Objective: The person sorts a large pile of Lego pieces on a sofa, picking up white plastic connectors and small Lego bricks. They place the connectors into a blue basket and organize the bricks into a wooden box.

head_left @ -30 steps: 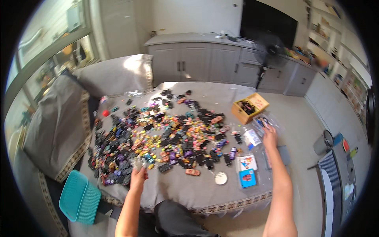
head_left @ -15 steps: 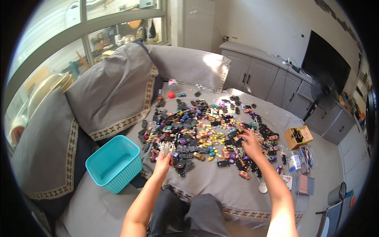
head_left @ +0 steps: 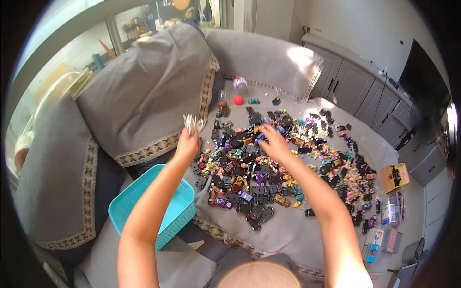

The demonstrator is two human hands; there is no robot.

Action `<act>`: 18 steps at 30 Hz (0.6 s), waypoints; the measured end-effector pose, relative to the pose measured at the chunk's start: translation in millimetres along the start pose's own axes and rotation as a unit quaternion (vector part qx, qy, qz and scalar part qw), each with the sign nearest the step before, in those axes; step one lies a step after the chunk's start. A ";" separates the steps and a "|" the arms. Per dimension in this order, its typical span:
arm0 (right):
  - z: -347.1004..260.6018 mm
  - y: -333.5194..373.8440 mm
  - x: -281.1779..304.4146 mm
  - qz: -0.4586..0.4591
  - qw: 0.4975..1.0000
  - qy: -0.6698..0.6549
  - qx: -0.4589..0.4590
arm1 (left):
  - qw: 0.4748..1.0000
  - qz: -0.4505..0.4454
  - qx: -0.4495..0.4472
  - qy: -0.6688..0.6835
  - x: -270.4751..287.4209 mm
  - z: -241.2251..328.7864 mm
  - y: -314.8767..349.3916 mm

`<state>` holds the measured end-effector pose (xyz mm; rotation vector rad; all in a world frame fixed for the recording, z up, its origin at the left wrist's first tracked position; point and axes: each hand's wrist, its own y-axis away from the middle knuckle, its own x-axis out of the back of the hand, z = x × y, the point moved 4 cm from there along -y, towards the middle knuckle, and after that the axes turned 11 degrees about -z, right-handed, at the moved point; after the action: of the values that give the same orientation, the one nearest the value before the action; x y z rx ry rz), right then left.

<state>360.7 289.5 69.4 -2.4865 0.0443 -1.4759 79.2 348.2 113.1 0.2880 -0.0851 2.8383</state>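
The left hand [head_left: 188, 143] is clutching thin white sticks [head_left: 190, 124] while the right hand [head_left: 275, 144] is hovering, spread, over toy cars [head_left: 239, 139].

White sticks [head_left: 190, 124] upright, toy cars [head_left: 259, 180] jumbled

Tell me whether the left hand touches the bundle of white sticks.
Touching: the head view shows the left hand closed around the bundle, whose ends fan out above it.
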 end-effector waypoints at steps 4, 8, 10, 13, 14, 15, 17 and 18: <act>40.6 -93.5 -32.5 0.007 0.998 0.044 0.038 | 0.987 0.081 -0.045 -0.130 3.4 -75.8 -124.9; 79.6 -127.7 -46.7 0.025 0.999 -0.006 0.027 | 0.998 0.058 0.030 -0.017 -38.6 -89.4 -171.0; 86.5 -125.0 -68.3 0.012 0.999 0.009 0.029 | 0.998 0.041 0.040 -0.010 -41.0 -116.2 -179.3; 82.4 -135.2 -73.0 -0.015 1.000 0.010 0.026 | 0.999 0.027 0.033 -0.025 -36.0 -134.5 -189.2; 82.8 -142.7 -77.0 -0.017 1.000 0.008 0.023 | 0.999 0.032 0.032 0.001 -37.7 -135.7 -192.0; 82.6 -150.6 -81.4 -0.020 1.000 0.007 0.020 | 0.999 0.027 0.037 0.002 -39.9 -137.5 -192.4; 78.9 -168.9 -93.6 -0.026 0.999 0.016 0.014 | 0.999 0.015 0.045 0.012 -39.8 -142.1 -194.8; 75.1 -180.0 -100.0 -0.035 0.999 0.006 0.019 | 0.998 0.012 0.060 -0.005 -37.3 -145.3 -196.9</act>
<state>359.1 493.8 -9.9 -2.4733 -0.0681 -1.5045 143.6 539.0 -30.9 0.3303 0.0816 2.8702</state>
